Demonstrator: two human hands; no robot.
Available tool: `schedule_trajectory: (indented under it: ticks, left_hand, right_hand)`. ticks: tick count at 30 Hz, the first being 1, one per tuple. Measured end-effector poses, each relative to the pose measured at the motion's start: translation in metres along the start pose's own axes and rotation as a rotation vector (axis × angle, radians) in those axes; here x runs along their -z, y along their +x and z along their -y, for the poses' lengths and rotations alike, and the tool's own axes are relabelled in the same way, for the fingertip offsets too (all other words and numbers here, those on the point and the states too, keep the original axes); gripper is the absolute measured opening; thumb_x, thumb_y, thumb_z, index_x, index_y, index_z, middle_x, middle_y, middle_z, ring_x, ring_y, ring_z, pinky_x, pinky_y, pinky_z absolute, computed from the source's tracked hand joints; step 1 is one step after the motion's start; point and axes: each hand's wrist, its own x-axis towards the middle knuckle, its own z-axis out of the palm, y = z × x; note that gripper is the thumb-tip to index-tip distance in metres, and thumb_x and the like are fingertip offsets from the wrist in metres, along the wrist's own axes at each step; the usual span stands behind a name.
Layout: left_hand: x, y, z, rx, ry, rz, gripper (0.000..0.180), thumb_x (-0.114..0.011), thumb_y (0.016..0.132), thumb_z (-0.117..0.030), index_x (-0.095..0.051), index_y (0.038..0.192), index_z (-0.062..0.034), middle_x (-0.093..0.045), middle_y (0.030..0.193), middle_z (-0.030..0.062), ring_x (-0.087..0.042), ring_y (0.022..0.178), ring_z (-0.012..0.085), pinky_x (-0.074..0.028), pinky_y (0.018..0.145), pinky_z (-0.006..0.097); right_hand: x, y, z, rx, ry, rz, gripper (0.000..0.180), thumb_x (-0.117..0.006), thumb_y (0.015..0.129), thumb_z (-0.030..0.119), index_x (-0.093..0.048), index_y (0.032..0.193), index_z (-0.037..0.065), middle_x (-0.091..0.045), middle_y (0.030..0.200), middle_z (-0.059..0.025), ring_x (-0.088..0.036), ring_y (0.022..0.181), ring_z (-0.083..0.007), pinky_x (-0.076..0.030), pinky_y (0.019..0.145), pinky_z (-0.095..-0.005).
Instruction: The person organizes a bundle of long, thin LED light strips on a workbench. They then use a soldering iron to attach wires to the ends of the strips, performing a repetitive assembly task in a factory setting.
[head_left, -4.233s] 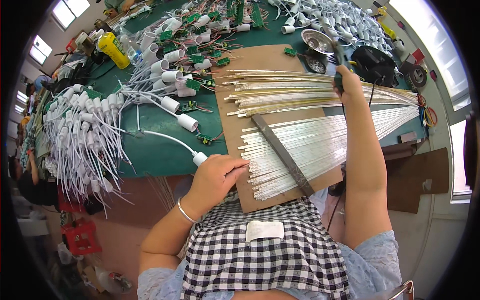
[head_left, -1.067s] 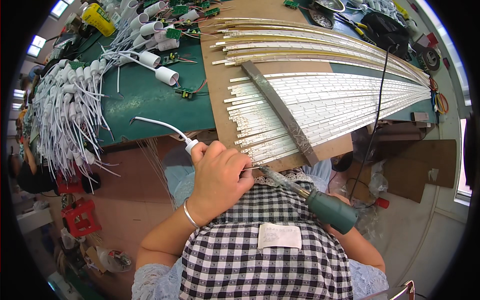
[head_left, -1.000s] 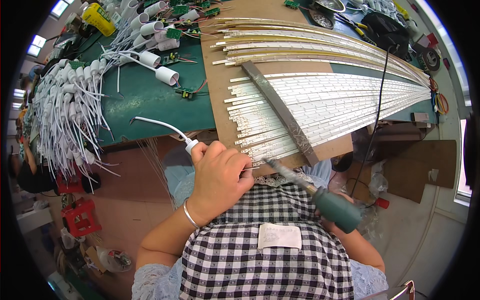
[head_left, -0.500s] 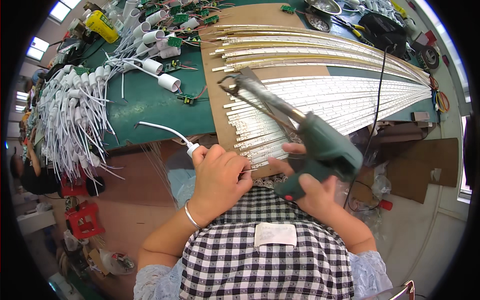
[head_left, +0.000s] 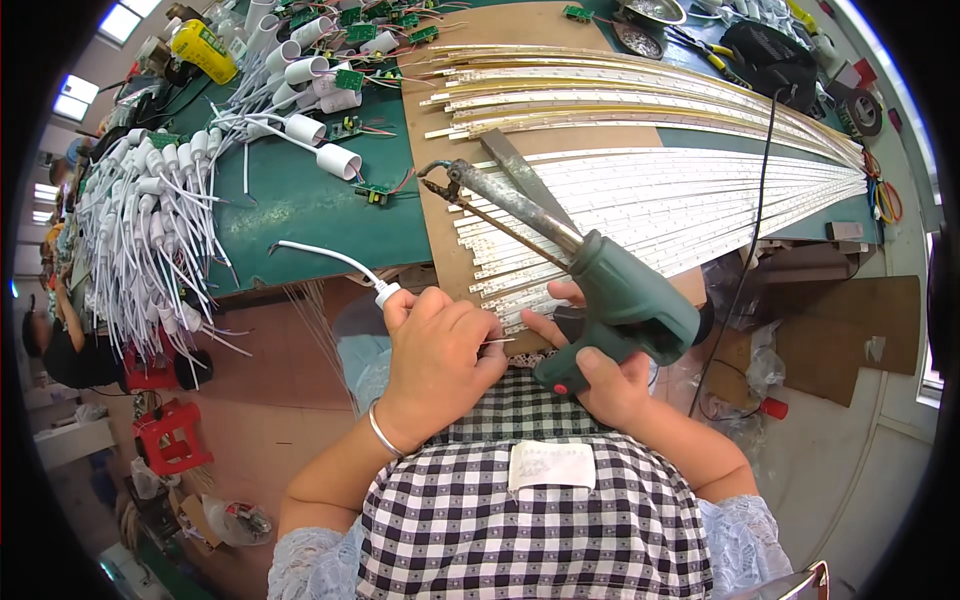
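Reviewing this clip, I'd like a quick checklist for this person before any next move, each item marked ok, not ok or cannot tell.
1. Right hand on the green soldering gun: ok, gripping the handle, two fingers extended.
2. Tip clear of the left hand: ok, visibly apart.
3. White cap held: ok, in the left hand, cable pointing away.
4. Dark bar fully visible across the white strips: not ok, the gun covers its lower part.
5. Thin wire at the left fingertips touching a strip: cannot tell.
6. Tip hot: cannot tell.
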Motion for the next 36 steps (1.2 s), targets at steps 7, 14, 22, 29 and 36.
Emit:
schedule_trajectory:
  ticks: [7,14,22,29,36]
  left_hand:
    - [0.000,-0.001,0.002,-0.016,-0.025,-0.028,0.016,-0.073,0.067,-0.010,-0.062,0.078,-0.0145,-0.055,0.073,-0.0017,-0.051,0.079,0.0201,-0.028,0.081,0.040]
    - [0.015,-0.006,0.011,0.070,-0.267,0.094,0.015,-0.075,0.075,-0.014,-0.067,0.087,-0.0130,-0.063,0.085,-0.0017,-0.054,0.088,0.0190,-0.030,0.090,0.037]
    - [0.014,-0.010,0.016,0.110,-0.376,0.070,0.009,-0.074,0.081,-0.015,-0.070,0.089,-0.0123,-0.066,0.086,-0.0020,-0.055,0.091,0.0186,-0.030,0.093,0.036]
    - [0.011,-0.007,0.005,0.177,-0.339,0.063,0.008,-0.074,0.080,-0.017,-0.070,0.086,-0.0149,-0.065,0.081,-0.0050,-0.050,0.088,0.0177,-0.026,0.091,0.040]
    - [0.004,-0.008,0.006,0.116,-0.235,0.000,0.008,-0.075,0.077,-0.015,-0.069,0.083,-0.0142,-0.062,0.077,-0.0041,-0.051,0.086,0.0187,-0.028,0.088,0.041]
  right_hand:
    - [-0.002,0.003,0.002,0.014,0.004,0.001,0.065,-0.059,0.092,0.013,-0.025,0.147,0.004,-0.036,0.143,-0.0191,-0.043,0.131,-0.0318,-0.037,0.113,-0.0585]
    - [-0.003,0.002,-0.001,0.028,0.018,-0.019,0.064,-0.058,0.093,0.013,-0.025,0.147,0.003,-0.036,0.143,-0.0196,-0.042,0.132,-0.0315,-0.037,0.112,-0.0590]
    - [-0.002,0.001,-0.001,-0.001,0.023,-0.030,0.067,-0.060,0.093,0.014,-0.023,0.148,0.004,-0.037,0.144,-0.0198,-0.045,0.131,-0.0373,-0.036,0.113,-0.0570]
    - [0.001,0.000,-0.002,-0.031,0.024,-0.005,0.067,-0.061,0.093,0.014,-0.024,0.148,0.004,-0.038,0.145,-0.0197,-0.045,0.131,-0.0364,-0.035,0.113,-0.0573]
    - [0.004,-0.001,-0.001,-0.034,-0.005,0.020,0.066,-0.059,0.093,0.013,-0.024,0.148,0.004,-0.037,0.146,-0.0193,-0.045,0.132,-0.0361,-0.035,0.113,-0.0574]
